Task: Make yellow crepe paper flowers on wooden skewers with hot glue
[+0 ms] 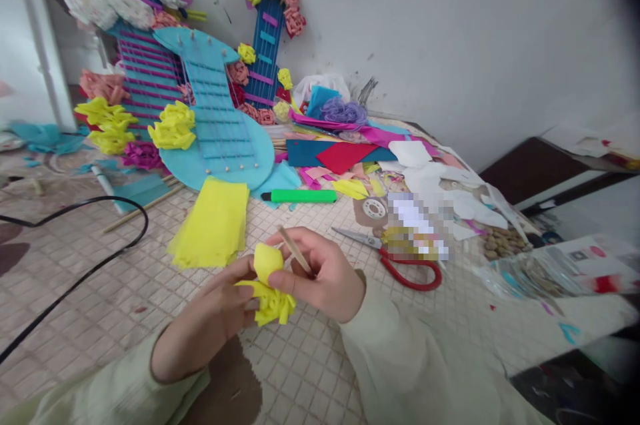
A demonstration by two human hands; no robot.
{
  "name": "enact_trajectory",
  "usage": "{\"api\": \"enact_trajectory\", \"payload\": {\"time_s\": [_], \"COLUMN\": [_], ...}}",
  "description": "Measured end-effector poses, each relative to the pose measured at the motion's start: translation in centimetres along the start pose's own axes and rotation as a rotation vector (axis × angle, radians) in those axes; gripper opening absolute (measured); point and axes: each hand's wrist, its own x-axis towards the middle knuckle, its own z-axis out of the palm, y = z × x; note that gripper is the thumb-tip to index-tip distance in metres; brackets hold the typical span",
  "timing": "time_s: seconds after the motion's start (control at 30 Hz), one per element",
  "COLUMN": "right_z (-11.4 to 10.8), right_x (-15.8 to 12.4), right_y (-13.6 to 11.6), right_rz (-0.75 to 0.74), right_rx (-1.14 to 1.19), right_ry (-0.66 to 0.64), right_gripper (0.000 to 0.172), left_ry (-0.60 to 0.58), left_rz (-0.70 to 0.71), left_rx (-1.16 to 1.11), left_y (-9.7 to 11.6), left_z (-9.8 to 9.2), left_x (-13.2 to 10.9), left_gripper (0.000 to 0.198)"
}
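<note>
My left hand (207,308) is closed around a partly shaped yellow paper flower (275,307), whose crinkled petals stick out below the fingers. Against the top of the flower stands a smooth yellow paper piece (269,261), with my right thumb at its lower edge. My right hand (327,275) also grips a thin wooden stick (296,251), which slants up to the left between its fingers. Both hands meet above the tiled tabletop. Just beyond them lies a stack of yellow paper sheets (213,225). Whether the flower has a stem inside my left hand is hidden.
Red-handled scissors (410,275) and a roll of tape (374,209) lie to the right. A green cutter (300,196) rests ahead. Behind stand a light-blue guitar-shaped craft (215,138) and dark-blue strips with paper flowers. A black cable (100,265) curves at left.
</note>
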Motion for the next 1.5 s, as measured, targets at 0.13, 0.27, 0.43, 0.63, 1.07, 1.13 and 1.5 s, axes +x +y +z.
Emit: {"api": "enact_trajectory", "payload": {"time_s": [0.13,0.27,0.43,0.63,1.07,1.13,1.5], "right_z": [0.1,0.0,-0.1,0.1,0.2,0.2,0.6], "right_x": [-0.2,-0.1,0.0,-0.2,-0.1,-0.1,-0.1], "right_y": [0.2,0.2,0.3,0.4,-0.1,-0.1,0.2], "right_rz": [-0.007,-0.014,-0.053,-0.031,0.039,0.036,-0.004], "right_rx": [-0.126,-0.104,-0.072,0.023,-0.151,-0.143,-0.193], "right_ry": [-0.004,-0.009,0.016,-0.032,0.012,0.025,0.040], "right_gripper": [0.034,0.029,0.027,0.032,0.048,0.048,0.038], "left_ry": [0.067,0.170,0.120,0.130,0.265,0.261,0.392], "left_rz": [-0.024,-0.038,-0.038,-0.092,0.117,0.180,0.423], "left_rx": [0.089,0.120,0.091,-0.018,0.265,0.389,0.700], "left_y": [0.1,0.0,0.2,0.8,-0.1,0.1,-0.4], "left_z": [0.6,0.8,0.1,0.9,0.1,0.3,-0.3], "left_x": [-0.2,-0.3,0.0,-0.5,-0.1,-0.1,-0.4], "left_gripper": [0.024,0.023,0.019,0.023,0.011,0.012,0.013]}}
